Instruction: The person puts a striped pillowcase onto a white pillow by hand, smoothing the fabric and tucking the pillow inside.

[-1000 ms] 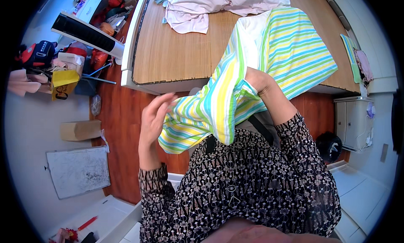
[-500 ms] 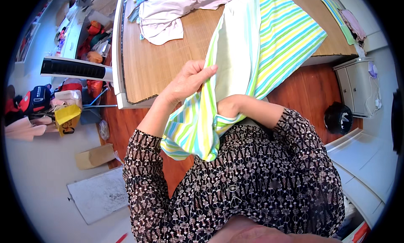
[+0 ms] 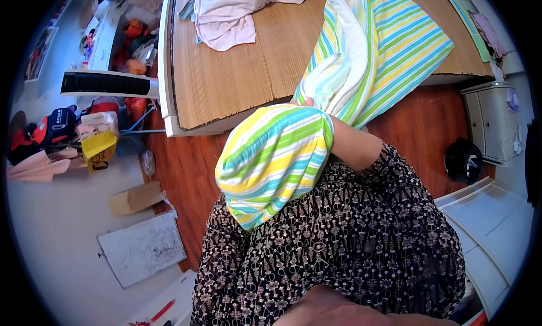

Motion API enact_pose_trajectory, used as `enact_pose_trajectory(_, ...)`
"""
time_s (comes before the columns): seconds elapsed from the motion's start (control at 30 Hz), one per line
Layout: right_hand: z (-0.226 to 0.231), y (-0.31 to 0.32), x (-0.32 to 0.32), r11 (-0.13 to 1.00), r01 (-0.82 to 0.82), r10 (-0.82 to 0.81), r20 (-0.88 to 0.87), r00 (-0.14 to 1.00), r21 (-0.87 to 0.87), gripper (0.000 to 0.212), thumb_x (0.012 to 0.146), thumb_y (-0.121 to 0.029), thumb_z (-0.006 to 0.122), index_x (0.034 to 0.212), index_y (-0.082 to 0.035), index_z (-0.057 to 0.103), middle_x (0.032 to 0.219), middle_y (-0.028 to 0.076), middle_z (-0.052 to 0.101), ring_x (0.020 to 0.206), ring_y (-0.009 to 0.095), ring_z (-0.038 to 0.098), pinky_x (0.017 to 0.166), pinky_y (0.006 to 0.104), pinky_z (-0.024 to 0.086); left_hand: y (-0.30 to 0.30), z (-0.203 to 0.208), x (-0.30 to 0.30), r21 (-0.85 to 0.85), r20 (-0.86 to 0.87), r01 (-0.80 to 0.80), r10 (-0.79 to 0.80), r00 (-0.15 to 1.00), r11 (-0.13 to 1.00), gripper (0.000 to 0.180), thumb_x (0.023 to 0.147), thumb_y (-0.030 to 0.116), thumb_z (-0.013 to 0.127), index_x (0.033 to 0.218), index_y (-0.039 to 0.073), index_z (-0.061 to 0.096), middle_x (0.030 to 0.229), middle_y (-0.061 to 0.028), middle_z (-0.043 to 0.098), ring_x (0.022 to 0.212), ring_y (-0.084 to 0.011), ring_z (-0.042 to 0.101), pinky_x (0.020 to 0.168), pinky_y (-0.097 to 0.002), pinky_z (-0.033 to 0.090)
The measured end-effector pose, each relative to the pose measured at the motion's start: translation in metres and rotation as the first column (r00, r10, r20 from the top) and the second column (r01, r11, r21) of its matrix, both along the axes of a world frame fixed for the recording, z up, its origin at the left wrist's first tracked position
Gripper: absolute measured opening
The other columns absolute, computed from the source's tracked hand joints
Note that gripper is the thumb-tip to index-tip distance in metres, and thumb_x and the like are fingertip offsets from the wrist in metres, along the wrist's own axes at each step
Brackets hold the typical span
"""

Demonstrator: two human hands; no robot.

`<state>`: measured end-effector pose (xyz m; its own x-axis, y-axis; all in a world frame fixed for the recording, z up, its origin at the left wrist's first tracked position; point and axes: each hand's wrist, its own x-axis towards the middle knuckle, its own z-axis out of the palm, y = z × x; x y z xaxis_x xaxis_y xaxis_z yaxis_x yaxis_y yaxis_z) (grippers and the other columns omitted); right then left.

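A striped cloth (image 3: 395,55) in yellow, green, blue and white lies over the near edge of the bed, its white inner side (image 3: 353,72) showing in an open fold. Its near part bulges out in a rounded bunch (image 3: 271,162) in front of my body. My right forearm (image 3: 357,146) reaches into this bunch from the right, and the cloth covers the hand. At the bunch's upper edge a few fingertips show, seemingly of my left hand (image 3: 306,102), closed on the cloth. The bunch hides my left forearm.
The bed has a brown woven mat (image 3: 237,72), with pale pink clothing (image 3: 226,21) at its far left. A tower fan (image 3: 107,84) stands left of it. To the right are a small cabinet (image 3: 488,123) and a black bin (image 3: 463,159). Bags (image 3: 101,148) crowd the left side.
The near part of the cloth has swung up and bulged over my left forearm, which was in sight before. The white fold has narrowed and crumpled. My right arm stays inside the cloth.
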<state>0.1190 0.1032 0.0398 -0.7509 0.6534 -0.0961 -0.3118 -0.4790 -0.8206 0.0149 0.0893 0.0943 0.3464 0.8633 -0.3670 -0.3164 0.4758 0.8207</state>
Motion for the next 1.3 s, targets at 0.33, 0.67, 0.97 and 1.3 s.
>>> enact_pose_trajectory(0.33,0.011,0.009,-0.001,0.950,-0.102,0.050,0.178,0.983,0.296,0.053,0.088,-0.034,0.061,0.131,-0.006,0.050,0.129,0.014,0.054,0.118,0.026,0.051,0.103,0.0334,0.036,-0.040,0.010,-0.045,0.265,-0.378,-0.165,0.260,0.888,0.950,0.028,0.095,0.024,0.048,0.090,-0.001,0.062,0.084,-0.0068,0.065,0.073,-0.0129,0.061,0.066,-0.0271,0.050)
enact_pose_trajectory(0.67,0.002,0.016,-0.039,0.831,-0.280,0.057,0.428,0.902,0.480,0.053,0.087,-0.035,0.062,0.130,-0.006,0.052,0.128,0.013,0.056,0.117,0.027,0.053,0.102,0.0334,0.038,-0.097,0.113,-0.042,0.682,-0.588,0.052,0.506,0.631,0.729,0.042,0.087,0.014,0.062,0.120,-0.009,0.051,0.111,-0.0162,0.060,0.102,-0.0201,0.059,0.090,-0.0311,0.046)
enact_pose_trajectory(0.97,0.110,0.090,0.049,0.295,-0.672,0.029,0.696,0.717,0.680,0.031,0.076,-0.025,0.067,0.101,-0.006,0.068,0.090,0.014,0.068,0.082,0.028,0.064,0.074,0.0360,0.050,-0.128,0.115,-0.104,0.919,-0.258,-0.221,0.922,0.288,0.326,0.017,0.090,0.012,0.062,0.101,0.000,0.056,0.091,-0.0067,0.058,0.082,-0.0129,0.054,0.075,-0.0263,0.045)
enact_pose_trajectory(1.3,0.149,0.087,0.142,0.228,-0.155,-0.496,0.252,0.831,0.961,0.020,0.074,-0.022,0.074,0.082,-0.004,0.069,0.066,0.009,0.061,0.063,0.021,0.059,0.061,0.0329,0.046,-0.167,0.167,-0.144,0.931,0.179,-0.221,0.889,-0.421,-0.292,0.031,0.092,0.018,0.054,0.110,-0.006,0.060,0.106,-0.0174,0.063,0.091,-0.0243,0.064,0.085,-0.0358,0.053)
